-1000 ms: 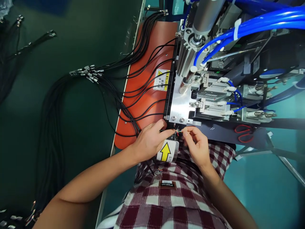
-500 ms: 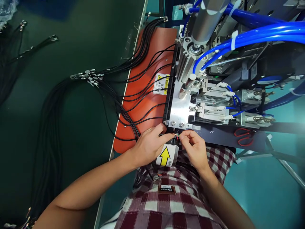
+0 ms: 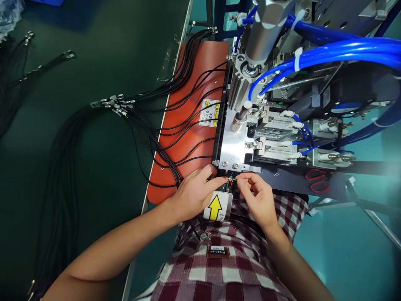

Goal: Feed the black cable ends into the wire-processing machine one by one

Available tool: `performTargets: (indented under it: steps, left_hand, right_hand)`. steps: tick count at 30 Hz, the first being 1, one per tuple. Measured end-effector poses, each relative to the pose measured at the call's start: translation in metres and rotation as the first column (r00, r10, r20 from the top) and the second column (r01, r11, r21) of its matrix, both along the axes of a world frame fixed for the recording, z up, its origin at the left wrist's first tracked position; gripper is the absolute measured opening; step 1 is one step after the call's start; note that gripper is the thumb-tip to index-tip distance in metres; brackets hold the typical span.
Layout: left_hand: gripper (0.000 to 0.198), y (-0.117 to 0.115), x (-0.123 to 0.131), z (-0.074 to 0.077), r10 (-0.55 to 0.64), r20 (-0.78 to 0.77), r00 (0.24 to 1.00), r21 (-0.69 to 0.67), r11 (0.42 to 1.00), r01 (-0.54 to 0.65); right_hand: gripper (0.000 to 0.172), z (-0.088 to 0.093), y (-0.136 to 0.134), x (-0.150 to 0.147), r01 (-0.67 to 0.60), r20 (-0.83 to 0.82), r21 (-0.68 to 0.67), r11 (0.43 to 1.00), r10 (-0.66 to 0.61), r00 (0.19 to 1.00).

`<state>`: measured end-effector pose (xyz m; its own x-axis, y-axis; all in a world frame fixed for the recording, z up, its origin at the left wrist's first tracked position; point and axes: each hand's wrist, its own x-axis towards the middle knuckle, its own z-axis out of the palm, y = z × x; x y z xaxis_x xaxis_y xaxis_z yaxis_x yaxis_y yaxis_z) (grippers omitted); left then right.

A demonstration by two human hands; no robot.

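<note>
My left hand is closed near the front end of the machine, thumb and forefinger pinching the end of a cable. Thin coloured wires, red and green among them, fan out past its fingertips. Across from it, the fingertips of my right hand are pinched together on the tips of these wires. Both hands are just below the silver metal plate of the machine. Several black cables run from the machine's edge over the red-orange sloping panel. A yellow arrow label lies beneath my hands.
A bundle of black cables with metal connectors rests on the dark green table at left. Blue air hoses arch over the machine at right. Red-handled scissors lie on the dark shelf right of my hands.
The view has shifted slightly. My right hand has drawn a little to the right, away from the left, and the coloured wires stretch straighter between them. The left hand keeps its pinch.
</note>
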<state>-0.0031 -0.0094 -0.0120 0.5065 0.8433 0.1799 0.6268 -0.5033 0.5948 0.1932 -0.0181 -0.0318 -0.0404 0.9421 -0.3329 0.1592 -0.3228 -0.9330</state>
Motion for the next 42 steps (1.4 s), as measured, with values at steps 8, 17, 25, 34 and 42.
performTargets:
  steps: [8,17,25,34,42]
  left_hand:
    - [0.031,-0.001,-0.001,0.0,0.003,-0.01,1.0,-0.002,1.0,-0.003]
    - [0.031,0.0,0.0,0.002,0.006,-0.055,0.998,-0.035,0.999,-0.008]
    - [0.033,0.001,0.0,0.001,0.002,-0.065,0.998,-0.017,1.0,-0.003]
    - [0.034,0.001,0.0,0.002,-0.001,-0.077,0.997,-0.025,1.0,-0.001]
    - [0.033,0.001,0.0,0.001,0.008,-0.061,0.998,0.003,1.0,-0.008]
  right_hand:
    - [0.006,0.001,-0.002,-0.007,-0.075,0.253,0.278,0.958,0.002,0.967]
    - [0.006,-0.002,-0.004,0.001,-0.419,0.632,0.541,0.729,-0.023,0.775]
    - [0.006,-0.008,-0.007,-0.01,-0.16,0.389,0.428,0.89,-0.021,0.921]
    - [0.003,-0.007,-0.007,-0.01,-0.146,0.385,0.387,0.91,-0.015,0.923]
    - [0.012,-0.007,-0.005,-0.012,-0.007,0.196,0.151,0.989,-0.023,0.98]
